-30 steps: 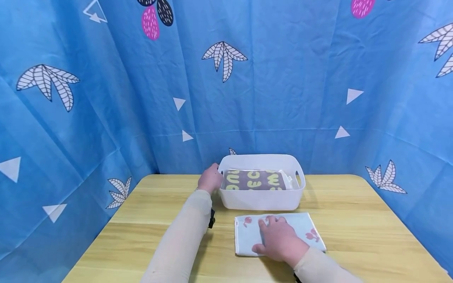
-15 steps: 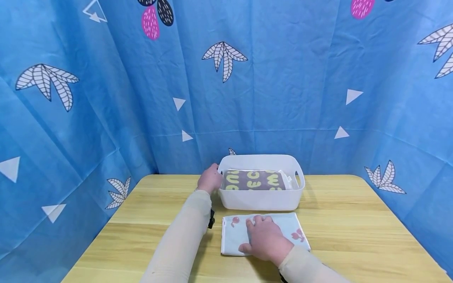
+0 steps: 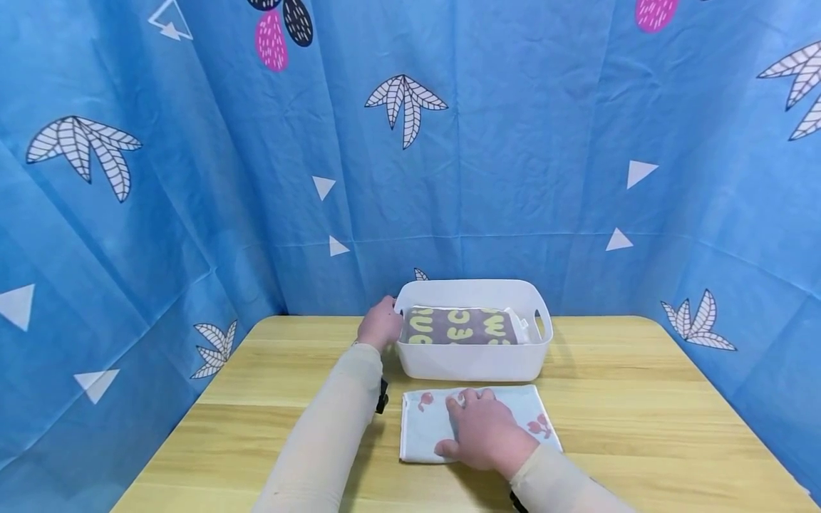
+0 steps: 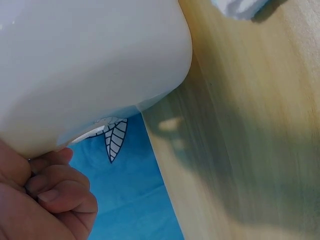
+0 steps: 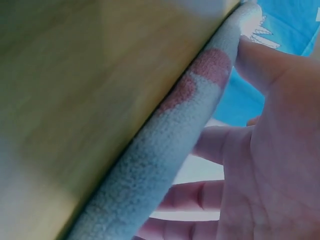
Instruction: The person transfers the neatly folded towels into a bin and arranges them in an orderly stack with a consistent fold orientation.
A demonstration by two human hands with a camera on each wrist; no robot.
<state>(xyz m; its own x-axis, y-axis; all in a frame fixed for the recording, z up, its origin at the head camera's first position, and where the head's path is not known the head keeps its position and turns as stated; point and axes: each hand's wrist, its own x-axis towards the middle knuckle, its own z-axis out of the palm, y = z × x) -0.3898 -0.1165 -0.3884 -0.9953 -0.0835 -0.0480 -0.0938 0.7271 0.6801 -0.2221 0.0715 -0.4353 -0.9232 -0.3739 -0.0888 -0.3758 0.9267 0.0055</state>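
At the left end of the white plastic basket [image 3: 474, 362], my left hand [image 3: 381, 324] grips the rim by the handle hole. The left wrist view shows that hand's curled fingers [image 4: 70, 195] against the basket wall [image 4: 95, 65]. Inside the basket lies a folded purple-grey towel [image 3: 471, 326] with yellow letters. In front of it, a folded pale blue towel [image 3: 423, 434] with pink cherry-like prints lies flat on the table. My right hand [image 3: 484, 434] rests on this towel, fingers spread and mostly straight. In the right wrist view the fingertips touch the towel's fluffy surface [image 5: 155, 140].
Everything stands on a light wooden table [image 3: 641, 413]. A blue patterned curtain [image 3: 513, 178] hangs behind the table and along both sides. The basket sits close to the table's back edge, with the pale blue towel just in front of it.
The pale blue towel has slid left under my right hand, now lying more squarely before the basket. Over the last half second it has hardly moved. My left hand has stayed on the basket.
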